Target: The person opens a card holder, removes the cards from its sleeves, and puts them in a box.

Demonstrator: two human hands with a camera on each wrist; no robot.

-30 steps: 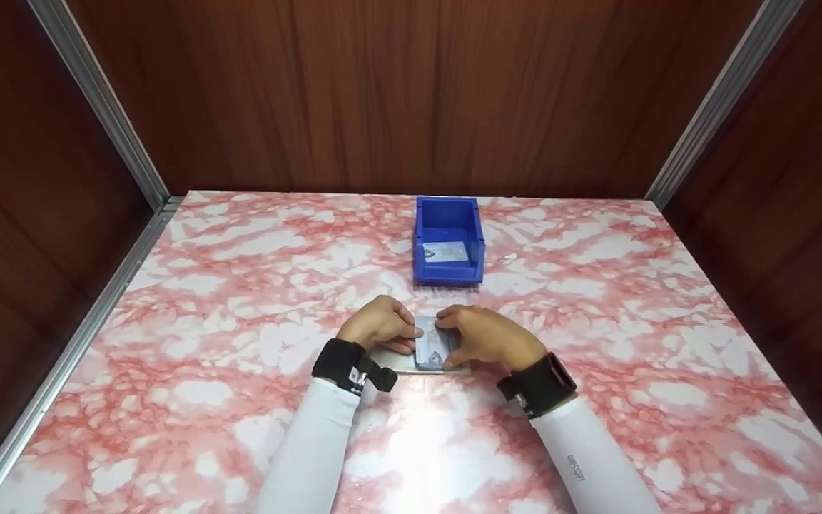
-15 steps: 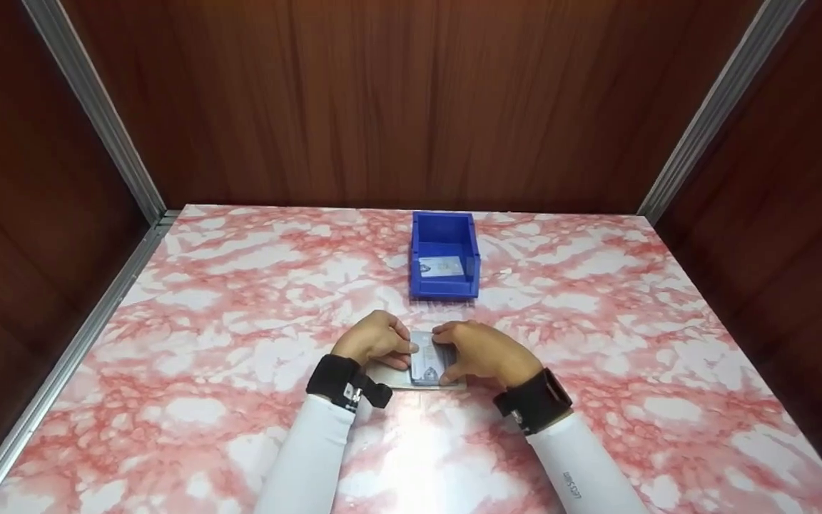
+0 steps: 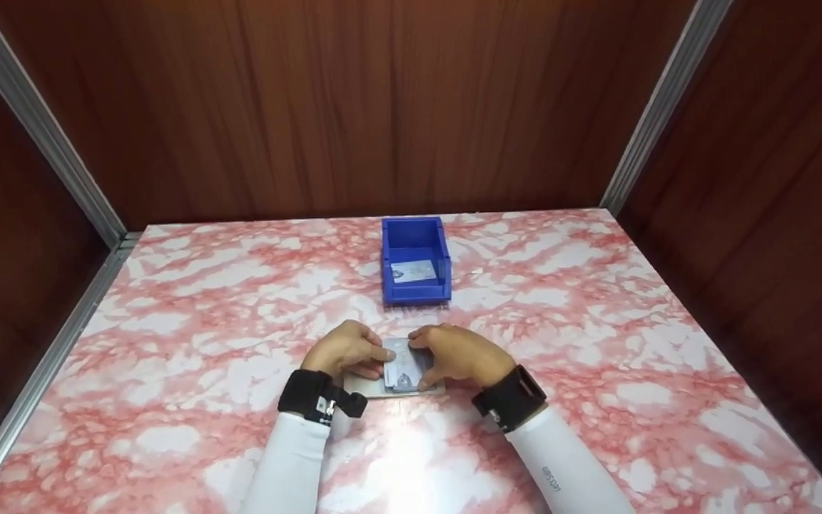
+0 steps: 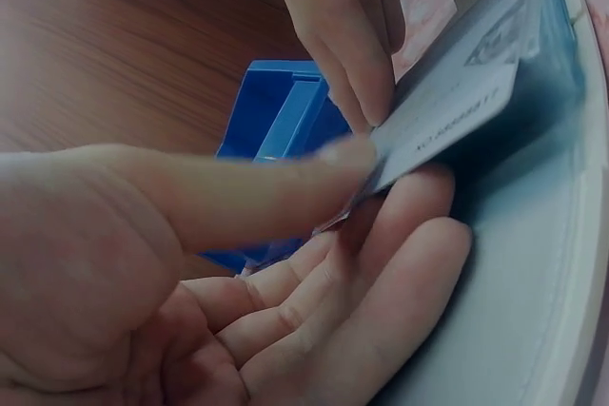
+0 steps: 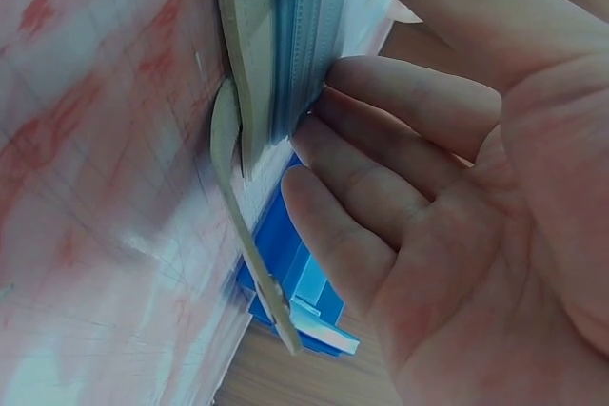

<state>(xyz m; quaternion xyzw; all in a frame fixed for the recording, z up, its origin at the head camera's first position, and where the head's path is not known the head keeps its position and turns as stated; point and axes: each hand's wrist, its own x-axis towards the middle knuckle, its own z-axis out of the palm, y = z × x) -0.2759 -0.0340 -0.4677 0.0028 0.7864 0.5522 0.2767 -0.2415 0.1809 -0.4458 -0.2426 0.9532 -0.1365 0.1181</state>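
An open card holder (image 3: 362, 387) with a pale cover lies on the table, its clear plastic sleeves (image 5: 319, 16) stacked on the right half. A pale printed card (image 4: 457, 121) lies at the top sleeve, partly out past its left edge. My left hand (image 3: 347, 350) pinches the card's left edge between thumb and fingers. My right hand (image 3: 464, 357) holds the sleeves, fingers at the far edge and thumb at the near edge. In the right wrist view a strap (image 5: 238, 197) with a metal snap sticks out from the cover.
Beyond the hands stands a blue open-front bin (image 3: 422, 294) with a card (image 3: 414, 270) lying in it. Dark wood-look panels (image 3: 325, 107) with metal corner rails (image 3: 657, 107) enclose the red-and-white marbled table (image 3: 190, 343) at the back and sides.
The head view has shifted, so everything sits lower and further left. The card now sticks out a little more at the left of the sleeves. Both hands keep their hold.
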